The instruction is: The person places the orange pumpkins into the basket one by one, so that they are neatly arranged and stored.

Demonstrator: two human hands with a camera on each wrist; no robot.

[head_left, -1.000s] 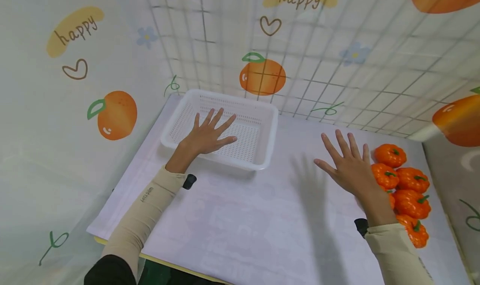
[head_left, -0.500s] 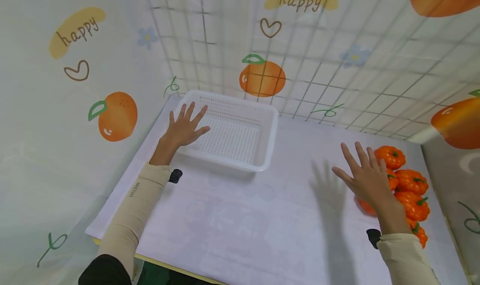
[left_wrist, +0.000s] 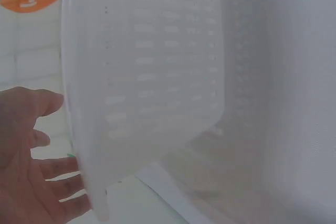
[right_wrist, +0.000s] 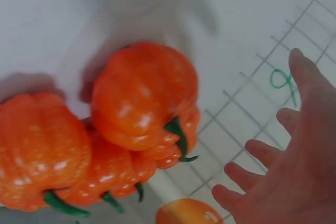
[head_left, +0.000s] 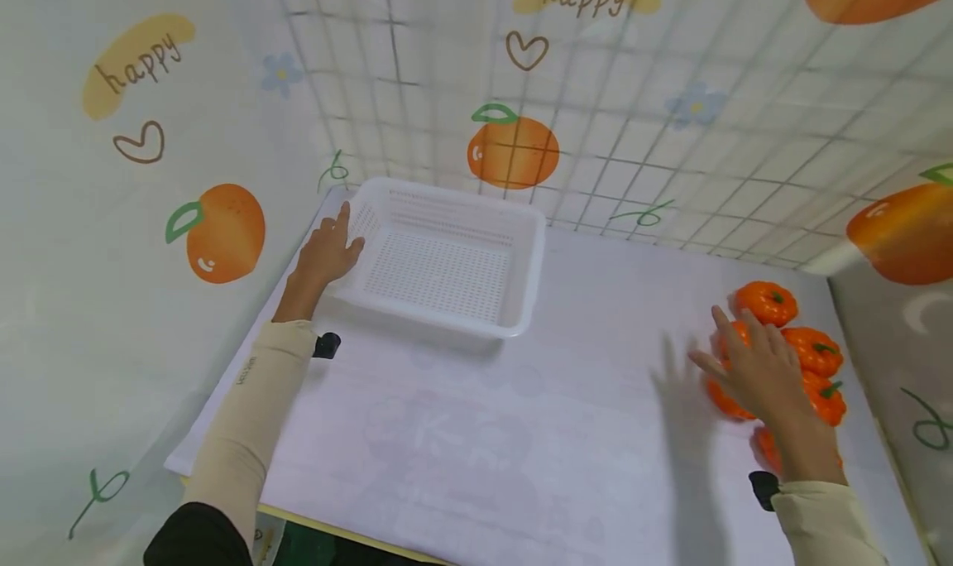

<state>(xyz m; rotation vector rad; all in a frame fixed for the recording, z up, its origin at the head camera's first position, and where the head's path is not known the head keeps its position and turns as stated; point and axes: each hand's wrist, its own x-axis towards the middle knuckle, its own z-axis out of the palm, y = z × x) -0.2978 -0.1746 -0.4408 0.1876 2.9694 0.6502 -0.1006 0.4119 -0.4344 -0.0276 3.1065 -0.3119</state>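
A white perforated plastic basket [head_left: 439,275] rests on the table's back left. My left hand [head_left: 328,250] is at its left rim, index finger and thumb spread. In the left wrist view, its fingertips come right up to the rim beside the basket wall [left_wrist: 157,51], the thumb bent a little. My right hand [head_left: 767,376] hovers over a cluster of small glossy orange pumpkins [head_left: 767,303] with green stems, partly covering them. From the right wrist, a ribbed pumpkin [right_wrist: 144,98] appears beside the hand [right_wrist: 294,171], whose fingers are spread and grip nothing.
The white-covered table [head_left: 476,450] has a yellow front edge. A printed curtain with oranges and a grid [head_left: 640,160] hangs behind the basket and pumpkins, and another pale curtain [head_left: 134,318] runs along the left side.
My left hand has moved left from over the basket to its left rim, some fingers bending. My right hand has moved right and lower over the pumpkins.
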